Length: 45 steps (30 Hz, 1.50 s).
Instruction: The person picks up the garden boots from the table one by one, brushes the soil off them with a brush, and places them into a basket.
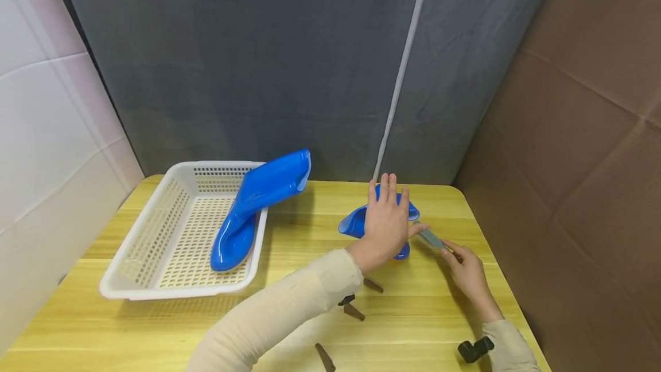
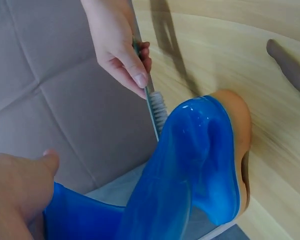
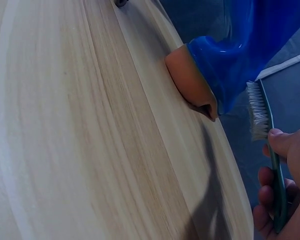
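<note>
A blue rubber boot [image 1: 353, 224] with an orange-tan sole [image 3: 190, 82] is on the table, partly hidden behind my left hand [image 1: 386, 223] in the head view. That hand lies across the boot's open top with its fingers stretched straight. My right hand [image 1: 469, 275] grips the handle of a green brush [image 1: 430, 238] with pale bristles [image 3: 258, 110]. In the left wrist view the brush head [image 2: 157, 111] overlaps the edge of the boot's foot [image 2: 205, 150]. Its bristles face the boot.
On the left stands a white perforated basket [image 1: 178, 293]. A second blue boot [image 1: 273, 182] leans in it, its shaft sticking out over the right rim. Several small brown pieces [image 1: 325, 356] lie near the front of the wooden table [image 1: 413, 326]. Cloth walls [image 1: 578, 188] surround the table.
</note>
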Available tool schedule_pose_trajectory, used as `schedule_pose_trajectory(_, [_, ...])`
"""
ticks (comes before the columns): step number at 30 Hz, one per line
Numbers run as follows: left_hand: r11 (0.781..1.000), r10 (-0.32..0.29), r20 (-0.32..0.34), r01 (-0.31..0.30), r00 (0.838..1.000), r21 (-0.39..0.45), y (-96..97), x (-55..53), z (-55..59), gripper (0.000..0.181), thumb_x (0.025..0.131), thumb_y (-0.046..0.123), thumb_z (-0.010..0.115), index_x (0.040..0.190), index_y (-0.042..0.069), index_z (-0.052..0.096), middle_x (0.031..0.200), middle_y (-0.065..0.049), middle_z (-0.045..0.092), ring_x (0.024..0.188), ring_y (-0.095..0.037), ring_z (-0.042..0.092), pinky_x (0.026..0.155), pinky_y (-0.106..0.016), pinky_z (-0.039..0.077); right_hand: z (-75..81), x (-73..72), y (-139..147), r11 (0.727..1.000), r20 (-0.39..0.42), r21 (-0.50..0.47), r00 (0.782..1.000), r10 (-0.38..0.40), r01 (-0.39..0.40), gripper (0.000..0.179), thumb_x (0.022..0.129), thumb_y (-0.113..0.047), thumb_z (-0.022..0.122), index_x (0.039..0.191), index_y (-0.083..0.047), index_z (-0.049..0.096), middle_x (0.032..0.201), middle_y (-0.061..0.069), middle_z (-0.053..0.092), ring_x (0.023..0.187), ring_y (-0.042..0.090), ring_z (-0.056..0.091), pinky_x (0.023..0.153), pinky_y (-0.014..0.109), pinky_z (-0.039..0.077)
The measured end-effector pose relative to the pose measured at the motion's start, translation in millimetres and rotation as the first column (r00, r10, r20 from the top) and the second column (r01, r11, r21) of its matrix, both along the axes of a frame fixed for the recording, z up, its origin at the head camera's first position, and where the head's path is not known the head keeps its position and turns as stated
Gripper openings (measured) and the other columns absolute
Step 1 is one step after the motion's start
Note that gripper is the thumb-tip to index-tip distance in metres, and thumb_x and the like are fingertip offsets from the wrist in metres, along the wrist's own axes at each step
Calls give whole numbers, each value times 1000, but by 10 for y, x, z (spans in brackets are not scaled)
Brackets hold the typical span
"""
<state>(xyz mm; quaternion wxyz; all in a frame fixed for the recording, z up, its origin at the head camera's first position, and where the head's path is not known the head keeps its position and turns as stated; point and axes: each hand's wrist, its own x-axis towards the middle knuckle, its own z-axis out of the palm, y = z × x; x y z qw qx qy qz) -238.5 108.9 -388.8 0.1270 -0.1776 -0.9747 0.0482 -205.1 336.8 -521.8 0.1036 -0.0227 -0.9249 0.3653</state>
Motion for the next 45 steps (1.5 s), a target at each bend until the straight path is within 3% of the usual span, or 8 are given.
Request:
schedule_pose_trajectory(11, [999, -37, -34, 38, 999, 29, -35, -89, -7, 61, 101, 62, 20, 150, 34, 41, 166, -8, 22, 156, -28, 15, 127, -54, 11, 7, 9, 4, 1000, -3, 1, 1000, -12, 12, 42, 101, -31, 56, 136, -8, 60, 99, 15, 65, 71, 10, 50, 57, 23, 42])
schedule_pose_trajectory(19, [987, -144, -91, 149, 985, 54, -140, -170, -12, 47, 105, 51, 28, 149, 41, 41, 167, -2, 19, 157, -27, 11, 125, -59, 8, 16, 11, 29, 999, -2, 4, 999, -32, 32, 42, 102, -32, 55, 137, -9, 60, 102, 16, 65, 72, 9, 50, 57, 22, 44])
schedule_pose_trajectory(23, [956, -281, -100, 287, 954, 53, -269, -287, -20, 46, 105, 50, 30, 149, 43, 40, 168, 1, 17, 158, -27, 7, 124, -63, 6, 35, 16, 32, 998, -3, 5, 998, -55, 55, 42, 102, -31, 55, 137, -9, 59, 107, 18, 66, 79, 12, 53, 60, 22, 45])
schedule_pose_trajectory(28, [874, -476, -29, 476, 879, 94, -443, -436, -14, 47, 104, 52, 29, 150, 44, 37, 168, 4, 14, 158, -23, 2, 125, -61, 1, 36, 20, 58, 991, -30, 10, 991, -130, 130, 43, 103, -33, 52, 138, -9, 58, 109, 19, 66, 79, 15, 52, 58, 24, 43])
schedule_pose_trajectory(31, [830, -549, 5, 545, 836, 121, -493, -480, -13, 48, 105, 52, 27, 151, 43, 34, 169, 5, 12, 158, -21, 1, 125, -60, 1, 35, 38, 93, 977, -68, -3, 975, -212, 212, 43, 103, -34, 52, 137, -10, 59, 106, 18, 68, 73, 12, 50, 56, 24, 40])
schedule_pose_trajectory(34, [804, -587, 12, 580, 810, 132, -476, -469, -25, 50, 104, 56, 28, 152, 43, 34, 169, 5, 11, 158, -21, 2, 125, -61, 1, 47, 63, 130, 960, -113, -28, 953, -279, 278, 40, 102, -32, 55, 136, -12, 61, 97, 14, 66, 66, 9, 47, 54, 24, 39])
schedule_pose_trajectory(37, [807, -578, -6, 573, 816, 140, -418, -408, -30, 52, 100, 63, 31, 148, 44, 39, 169, 5, 12, 158, -22, 4, 124, -62, 1, 85, 73, 147, 951, -151, -33, 940, -307, 306, 39, 101, -31, 56, 135, -13, 62, 89, 11, 59, 61, 9, 42, 55, 25, 37])
schedule_pose_trajectory(45, [847, -449, 47, 409, 892, 339, -258, -177, -77, 51, 106, 52, 23, 127, 36, 67, 167, 3, 19, 157, -26, 11, 121, -68, 3, 190, 58, 84, 956, -172, -32, 940, -294, 293, 38, 101, -31, 56, 135, -13, 63, 88, 12, 61, 62, 5, 43, 57, 24, 37])
